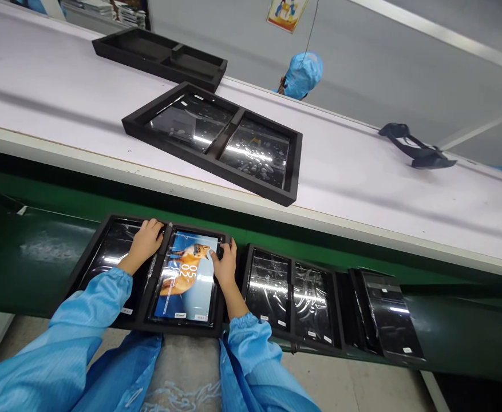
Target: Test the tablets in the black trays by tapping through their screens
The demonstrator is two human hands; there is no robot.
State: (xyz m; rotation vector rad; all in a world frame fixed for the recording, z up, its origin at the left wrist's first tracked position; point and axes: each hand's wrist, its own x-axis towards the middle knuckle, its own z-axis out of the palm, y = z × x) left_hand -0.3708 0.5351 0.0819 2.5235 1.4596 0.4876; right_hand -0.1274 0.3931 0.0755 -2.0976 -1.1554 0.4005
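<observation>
A black two-slot tray [105, 226] lies on the green belt in front of me. Its right slot holds a tablet [186, 277] that is switched on, showing a fox picture and clock digits. The left slot holds a dark tablet [109, 252] in shiny film. My left hand [145, 240] rests on the far part of the tray's middle divider, fingers curled over the lit tablet's upper left corner. My right hand [224, 263] presses the lit tablet's upper right edge, fingers bent against it.
A second tray [291, 343] with two dark wrapped tablets sits to the right, then another dark tablet [390, 317]. On the white shelf above lie a tray of two tablets [210, 163], an empty black tray [160, 54] and a black strap [418, 151]. A person in a blue cap [303, 74] is beyond.
</observation>
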